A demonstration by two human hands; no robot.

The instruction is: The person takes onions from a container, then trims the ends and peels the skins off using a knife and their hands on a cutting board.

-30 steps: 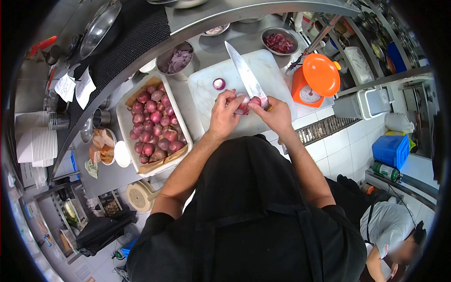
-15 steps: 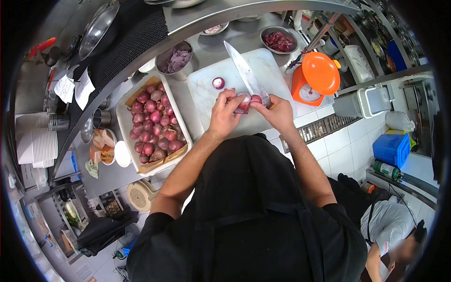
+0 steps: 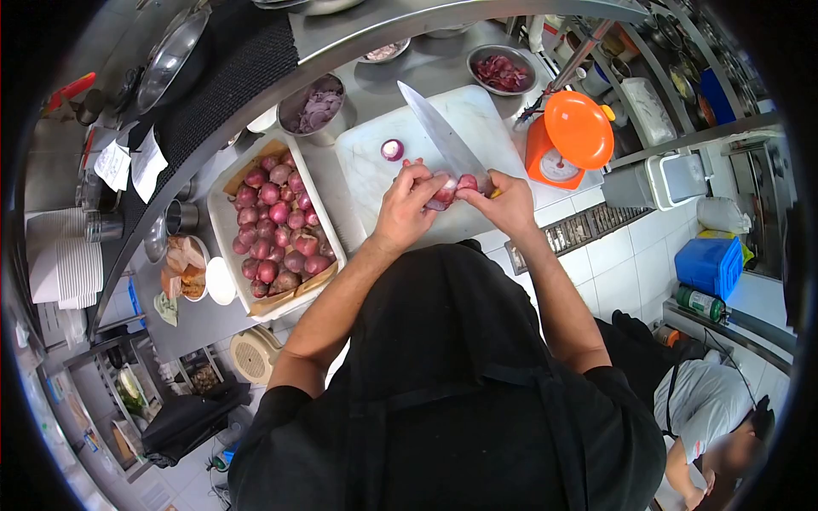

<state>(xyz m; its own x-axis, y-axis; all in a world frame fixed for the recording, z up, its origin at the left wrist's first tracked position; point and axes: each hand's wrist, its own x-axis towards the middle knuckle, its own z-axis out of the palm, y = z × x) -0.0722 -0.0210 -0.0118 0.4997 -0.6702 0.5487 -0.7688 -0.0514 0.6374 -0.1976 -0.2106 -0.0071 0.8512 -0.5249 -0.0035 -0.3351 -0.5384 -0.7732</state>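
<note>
Over the white cutting board [image 3: 366, 157], my left hand [image 3: 407, 204] is closed round a red onion [image 3: 444, 194]. My right hand [image 3: 504, 204] grips a large knife [image 3: 443, 132], its blade slanting up and left across the board; most of the handle is hidden in the palm. Thumb and fingers of that hand also touch a reddish piece [image 3: 467, 182] beside the onion. A small cut onion piece [image 3: 392, 150] lies alone on the board, left of the blade.
Left of the board stands a white tray [image 3: 218, 226] of whole red onions. Behind are a steel pot [image 3: 340, 128] of sliced onion and a bowl [image 3: 530, 83] of dark red pieces. An orange scale [image 3: 541, 153] stands right. A co-worker [image 3: 707, 400] bends at lower right.
The reddish piece has shifted slightly at the onion's right side between my hands. The knife blade tilts a little more to the left. The whole view has drifted slightly.
</note>
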